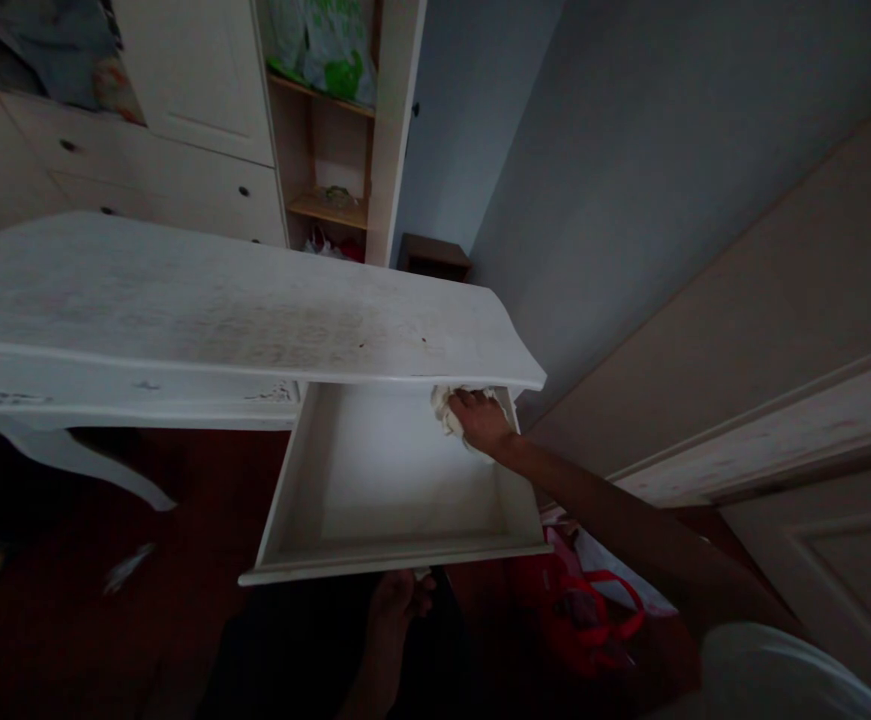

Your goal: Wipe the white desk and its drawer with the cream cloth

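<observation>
Looks down on a worn white surface [180, 300] spanning the left. Under its right end, a white drawer [285, 480] pulled well out. Reaches in with the right grip [484, 422], clenched on a crumpled white cloth [444, 410] pressed into the drawer's far right corner, just under the surface's front edge. Keeps the left grip [397, 597] under the middle of the drawer's front edge, fingers curled; cannot tell whether grasping anything. Red bag [592, 620] on the floor near the drawer's right front corner.

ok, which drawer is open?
The desk drawer, pulled out with the right hand and cloth inside; the dresser drawers behind are shut.
</observation>
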`<move>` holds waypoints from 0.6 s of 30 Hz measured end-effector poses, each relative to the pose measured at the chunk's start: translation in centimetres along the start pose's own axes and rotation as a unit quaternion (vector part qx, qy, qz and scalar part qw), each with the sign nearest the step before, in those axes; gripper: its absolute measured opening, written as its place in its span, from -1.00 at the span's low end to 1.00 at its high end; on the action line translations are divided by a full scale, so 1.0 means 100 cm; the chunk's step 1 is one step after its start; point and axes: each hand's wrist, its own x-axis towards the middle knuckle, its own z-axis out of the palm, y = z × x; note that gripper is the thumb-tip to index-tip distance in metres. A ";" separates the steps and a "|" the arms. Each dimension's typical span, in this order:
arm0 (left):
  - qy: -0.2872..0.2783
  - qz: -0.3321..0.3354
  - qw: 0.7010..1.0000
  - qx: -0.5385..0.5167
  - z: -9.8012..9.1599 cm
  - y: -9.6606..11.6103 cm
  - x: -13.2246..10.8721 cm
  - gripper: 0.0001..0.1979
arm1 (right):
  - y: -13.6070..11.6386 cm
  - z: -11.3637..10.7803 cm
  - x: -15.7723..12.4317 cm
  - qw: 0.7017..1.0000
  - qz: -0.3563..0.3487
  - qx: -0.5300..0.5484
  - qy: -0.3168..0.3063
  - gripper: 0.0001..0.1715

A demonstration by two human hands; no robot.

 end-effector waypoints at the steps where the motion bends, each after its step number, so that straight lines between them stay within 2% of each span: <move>1: -0.004 -0.005 1.000 0.002 0.000 0.001 0.000 -0.45 | -0.003 -0.002 0.001 1.000 0.023 0.012 -0.011 -0.48; 5: -0.011 -0.005 1.000 0.014 0.001 0.002 0.000 -0.44 | -0.010 -0.005 0.009 0.991 0.112 0.057 -0.040 -0.49; 8: -0.007 0.004 1.000 0.015 0.003 0.003 -0.002 -0.44 | -0.007 -0.008 0.018 0.982 0.146 0.102 -0.068 -0.49; 18: -0.006 -0.003 1.000 0.017 0.003 0.003 -0.002 -0.42 | 0.000 -0.020 0.027 0.971 0.150 0.151 -0.114 -0.49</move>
